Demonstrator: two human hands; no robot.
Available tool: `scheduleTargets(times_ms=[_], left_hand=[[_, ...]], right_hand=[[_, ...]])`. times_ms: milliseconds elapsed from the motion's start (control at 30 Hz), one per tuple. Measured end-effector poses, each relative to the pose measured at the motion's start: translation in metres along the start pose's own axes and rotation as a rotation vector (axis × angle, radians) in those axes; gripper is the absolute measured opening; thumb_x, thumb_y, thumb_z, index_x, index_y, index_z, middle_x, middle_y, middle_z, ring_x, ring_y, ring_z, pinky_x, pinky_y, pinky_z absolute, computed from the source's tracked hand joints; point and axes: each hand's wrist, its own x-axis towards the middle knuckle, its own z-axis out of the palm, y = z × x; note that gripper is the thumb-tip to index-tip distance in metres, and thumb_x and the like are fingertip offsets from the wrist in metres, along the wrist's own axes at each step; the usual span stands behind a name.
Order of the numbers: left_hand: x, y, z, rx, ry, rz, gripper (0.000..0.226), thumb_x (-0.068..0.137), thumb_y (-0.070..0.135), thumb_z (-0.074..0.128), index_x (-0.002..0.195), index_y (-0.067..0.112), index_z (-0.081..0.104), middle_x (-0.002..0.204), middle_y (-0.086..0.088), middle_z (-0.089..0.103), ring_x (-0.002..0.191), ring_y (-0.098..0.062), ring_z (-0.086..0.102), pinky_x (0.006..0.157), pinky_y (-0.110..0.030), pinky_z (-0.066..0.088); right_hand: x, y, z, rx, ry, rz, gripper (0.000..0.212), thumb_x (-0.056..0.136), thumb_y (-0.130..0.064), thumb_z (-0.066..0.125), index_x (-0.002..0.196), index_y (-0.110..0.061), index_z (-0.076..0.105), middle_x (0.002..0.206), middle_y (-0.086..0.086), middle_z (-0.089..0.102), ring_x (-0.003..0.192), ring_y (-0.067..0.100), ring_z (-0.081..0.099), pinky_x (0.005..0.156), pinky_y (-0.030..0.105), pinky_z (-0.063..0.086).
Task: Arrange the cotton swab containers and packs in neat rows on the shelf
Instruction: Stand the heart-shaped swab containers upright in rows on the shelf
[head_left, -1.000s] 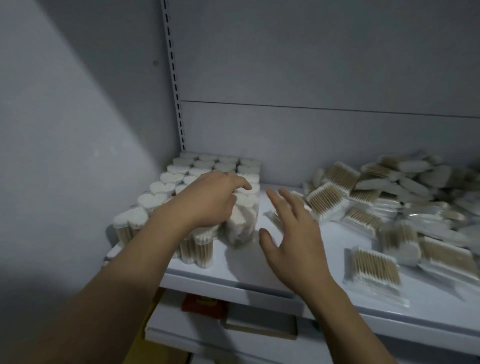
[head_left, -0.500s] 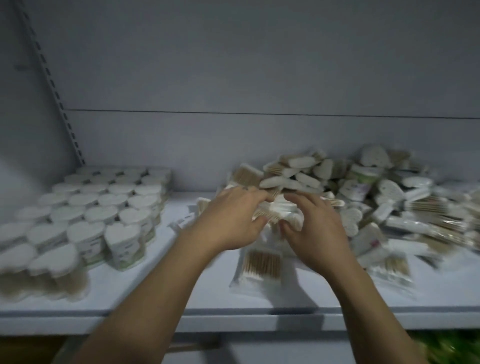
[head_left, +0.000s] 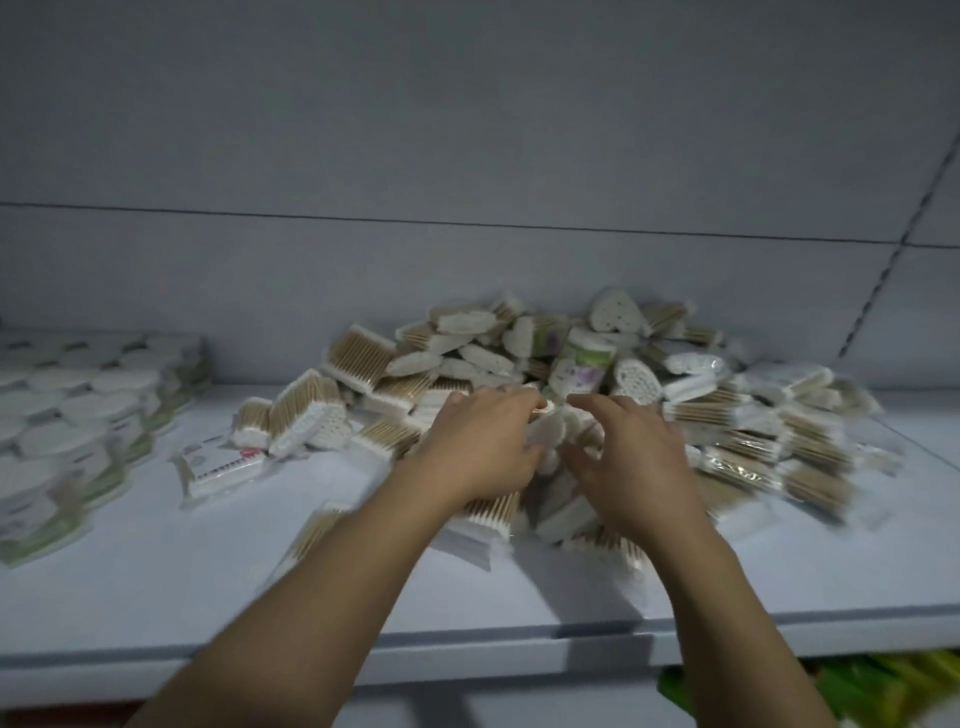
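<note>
White-lidded clear plastic swab containers (head_left: 78, 415) stand in rows at far left; the left hand (head_left: 483, 447) curls round a blurred white heart-shaped container (head_left: 550, 434) in the loose heap of swab packs (head_left: 753, 431); the right hand (head_left: 634, 467) has bent fingers, hold indeterminate. Hazard: extraction may slide neighbouring packs off the edge. Flat white shelf (head_left: 156, 597); grey back panel (head_left: 467, 130); dim lighting.

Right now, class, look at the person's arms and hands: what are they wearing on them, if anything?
Nothing visible. The left forearm and right forearm are bare to the frame edge, with no sleeves. The left hand and right hand show no gloves, watch or bracelet. Blur would hide any rings.
</note>
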Motion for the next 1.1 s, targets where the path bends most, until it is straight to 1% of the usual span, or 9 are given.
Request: scheduleTargets(times_ms=[200,367,533,600,733,833,933,1000,1100], left_hand=[[0.022,0.004,0.018,0.061,-0.037,-0.104,0.053,0.079,0.056,0.06,0.125,0.029,0.055,0.124,0.003,0.06,0.117,-0.023,0.05,0.095,-0.043,0.035],[0.03,0.008,0.015,0.071,-0.01,-0.151,0.045,0.08,0.056,0.059,0.116,0.029,0.062,0.113,0.003,0.064,0.111,-0.023,0.053,0.092,-0.04,0.034],[0.027,-0.008,0.006,-0.498,0.17,-0.21,0.031,0.079,0.051,0.067,0.106,0.034,0.066,0.097,0.016,0.068,0.094,-0.008,0.063,0.083,-0.033,0.051],[0.022,-0.016,-0.002,-0.687,0.253,-0.176,0.032,0.082,0.04,0.073,0.113,0.031,0.067,0.1,0.014,0.07,0.094,-0.005,0.065,0.085,-0.03,0.053],[-0.002,-0.03,-0.022,-1.018,0.251,-0.078,0.042,0.083,0.009,0.072,0.121,0.024,0.064,0.107,0.005,0.071,0.093,-0.006,0.067,0.075,-0.02,0.052],[-0.022,-0.045,-0.032,-1.011,0.324,-0.091,0.052,0.077,-0.006,0.073,0.12,0.022,0.064,0.112,0.003,0.07,0.097,-0.01,0.068,0.081,-0.024,0.055],[-0.046,-0.064,-0.04,-0.952,0.445,-0.151,0.054,0.075,-0.01,0.074,0.119,0.021,0.062,0.115,0.002,0.069,0.102,-0.013,0.067,0.087,-0.029,0.055],[-0.064,-0.078,-0.044,-0.85,0.49,-0.205,0.057,0.075,-0.005,0.076,0.122,0.022,0.058,0.117,0.008,0.066,0.105,-0.009,0.065,0.089,-0.031,0.055],[-0.095,-0.1,-0.047,-0.598,0.534,-0.306,0.05,0.077,0.013,0.078,0.116,0.033,0.055,0.109,0.017,0.065,0.101,0.001,0.061,0.087,-0.03,0.052]], right_hand=[[-0.003,0.016,0.006,0.076,-0.005,-0.034,0.045,0.091,-0.023,0.051,0.134,-0.032,0.048,0.133,-0.006,0.052,0.123,0.021,0.044,0.101,0.038,0.03],[-0.003,0.024,0.016,0.175,0.053,-0.105,0.042,0.089,-0.021,0.055,0.13,-0.03,0.054,0.129,-0.007,0.055,0.118,0.019,0.046,0.1,0.039,0.036],[0.007,0.026,0.016,0.386,0.245,-0.114,0.043,0.087,-0.024,0.064,0.13,-0.026,0.056,0.128,-0.002,0.056,0.118,0.018,0.049,0.1,0.041,0.041],[0.012,0.02,0.014,0.533,0.243,-0.098,0.048,0.09,-0.032,0.061,0.136,-0.031,0.05,0.13,-0.005,0.053,0.117,0.011,0.049,0.099,0.036,0.043],[0.028,-0.007,0.006,0.911,0.148,-0.035,0.055,0.09,-0.043,0.059,0.142,-0.037,0.041,0.132,-0.014,0.054,0.109,-0.001,0.057,0.092,0.031,0.05],[0.04,-0.033,0.005,1.118,0.038,-0.116,0.041,0.092,-0.028,0.06,0.133,-0.026,0.055,0.122,-0.007,0.064,0.106,0.011,0.063,0.082,0.03,0.056],[0.043,-0.064,0.016,1.238,-0.04,-0.209,0.035,0.091,-0.014,0.064,0.126,-0.018,0.059,0.117,0.002,0.066,0.104,0.022,0.065,0.075,0.03,0.057],[0.041,-0.085,0.026,1.292,-0.1,-0.222,0.035,0.088,-0.017,0.066,0.122,-0.022,0.061,0.116,0.0,0.066,0.105,0.022,0.064,0.079,0.034,0.056],[0.032,-0.118,0.041,1.344,-0.189,-0.237,0.033,0.087,-0.012,0.065,0.118,-0.025,0.064,0.112,-0.004,0.068,0.104,0.019,0.065,0.086,0.041,0.055]])
